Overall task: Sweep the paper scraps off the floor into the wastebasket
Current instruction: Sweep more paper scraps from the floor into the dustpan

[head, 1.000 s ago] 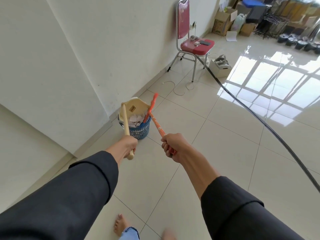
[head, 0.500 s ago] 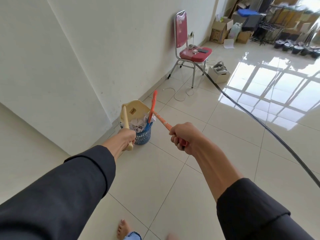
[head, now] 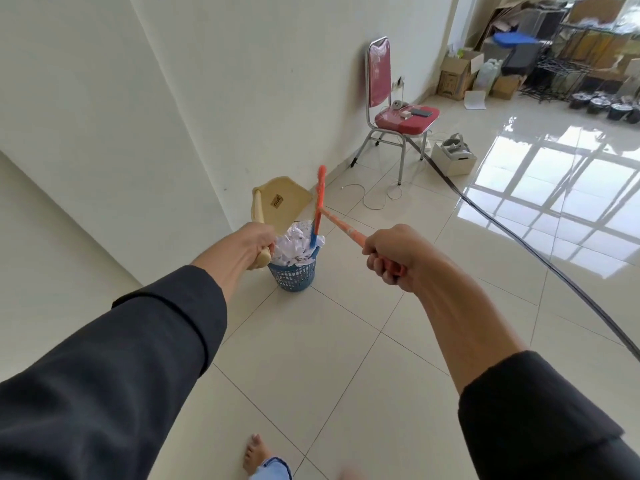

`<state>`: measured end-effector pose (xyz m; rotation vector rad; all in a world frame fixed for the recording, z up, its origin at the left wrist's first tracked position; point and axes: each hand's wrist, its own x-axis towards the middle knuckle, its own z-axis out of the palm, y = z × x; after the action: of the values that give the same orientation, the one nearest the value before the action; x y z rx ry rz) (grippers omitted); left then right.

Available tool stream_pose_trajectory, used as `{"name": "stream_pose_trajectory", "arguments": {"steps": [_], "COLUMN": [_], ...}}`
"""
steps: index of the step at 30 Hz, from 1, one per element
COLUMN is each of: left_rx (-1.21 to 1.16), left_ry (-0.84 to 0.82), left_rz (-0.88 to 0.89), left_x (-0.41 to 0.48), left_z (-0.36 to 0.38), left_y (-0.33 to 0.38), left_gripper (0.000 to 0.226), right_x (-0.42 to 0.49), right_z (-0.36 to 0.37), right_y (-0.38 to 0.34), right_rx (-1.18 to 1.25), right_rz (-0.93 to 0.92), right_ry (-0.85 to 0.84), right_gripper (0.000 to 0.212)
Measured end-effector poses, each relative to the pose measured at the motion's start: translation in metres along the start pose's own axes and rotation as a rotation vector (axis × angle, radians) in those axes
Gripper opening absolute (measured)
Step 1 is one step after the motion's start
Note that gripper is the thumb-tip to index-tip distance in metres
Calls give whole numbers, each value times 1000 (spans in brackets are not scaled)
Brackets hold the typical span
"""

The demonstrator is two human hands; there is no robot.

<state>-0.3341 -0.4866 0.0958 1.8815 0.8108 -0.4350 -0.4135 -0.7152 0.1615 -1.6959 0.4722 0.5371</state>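
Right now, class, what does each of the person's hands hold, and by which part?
The left hand grips the cream dustpan by its handle end. The right hand grips the orange broom by its handle end, over the blue wastebasket.

I have both arms stretched forward and down, dark sleeves pushed back to mid-forearm. My left hand (head: pixel 250 245) is curled in a fist around a cream handle (head: pixel 259 221), knuckles up, wrist straight. My right hand (head: pixel 391 258) sits level with it and well apart, fingers wrapped tight around an orange handle (head: pixel 349 233), wrist bent inward. One bare foot (head: pixel 254 453) shows below
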Motion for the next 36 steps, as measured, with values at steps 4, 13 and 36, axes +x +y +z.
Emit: {"name": "stream_pose_trajectory", "arguments": {"steps": [4,13,36], "left_rx": [-60,-376,-1486], "left_ry": [1,-86,324], "left_rz": [13,-59,-473], "left_x": [-14,-50,-322], "left_z": [-17,-91,-341], "left_y": [-1,-52,-679], "left_gripper": [17,12,21], "right_x": [-7,-32,-254], "right_z": [11,77,486], "right_y": [3,19,298], "right_rx": [-11,-23,-964], "right_rz": [-43,-97,-31], "right_ry": [12,-47,-652], "right_gripper": [12,9,14]}}
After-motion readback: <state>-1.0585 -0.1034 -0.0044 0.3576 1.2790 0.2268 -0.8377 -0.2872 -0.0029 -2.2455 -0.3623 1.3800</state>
